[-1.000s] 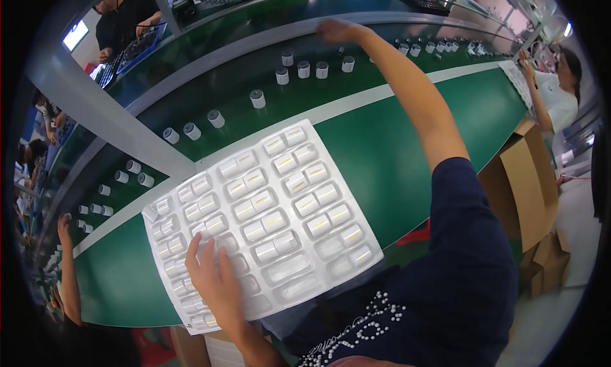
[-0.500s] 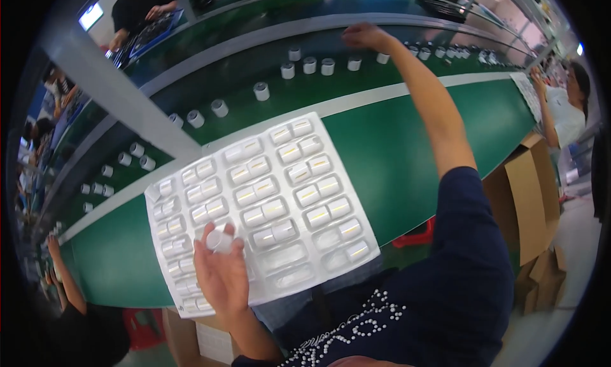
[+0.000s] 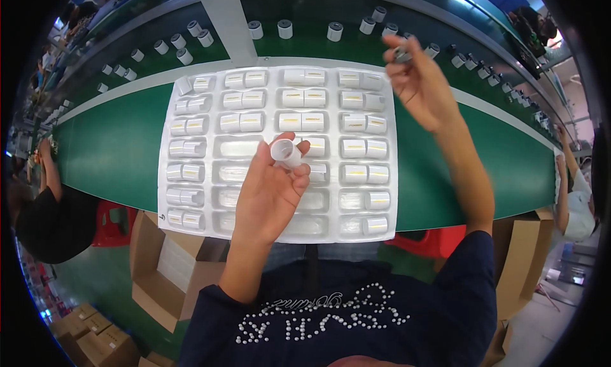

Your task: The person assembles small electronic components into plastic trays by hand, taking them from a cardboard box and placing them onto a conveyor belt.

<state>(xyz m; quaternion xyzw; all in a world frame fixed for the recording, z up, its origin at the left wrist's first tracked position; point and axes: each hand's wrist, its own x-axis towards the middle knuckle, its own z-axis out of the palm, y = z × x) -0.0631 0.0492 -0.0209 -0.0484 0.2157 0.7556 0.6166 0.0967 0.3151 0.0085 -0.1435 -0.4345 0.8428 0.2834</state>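
Note:
In front of me lies a white molded tray [image 3: 272, 170] with columns of oblong pockets; many hold white cylinders laid in pairs, while several pockets in the two middle columns hold none. My left hand [image 3: 270, 195] is above the tray's middle, its fingers closed around a white hollow cap [image 3: 286, 153] with the open end facing up. My right hand [image 3: 420, 81], slightly blurred, hangs past the tray's far right corner near the conveyor. Its fingers pinch a small grey-ended cylinder [image 3: 401, 54], partly hidden by them.
Beyond the tray, white cylinders [image 3: 334, 32] with dark tops stand along a green conveyor [image 3: 280, 49]. A metal post [image 3: 228, 23] rises at the tray's far edge. Open cardboard boxes [image 3: 143, 265] and red stools [image 3: 423, 243] are below the table. Co-workers sit at both sides.
My right hand has come back from over the conveyor and now has a small cylinder in its fingers. My left hand still holds the white cap. The view has turned and levelled.

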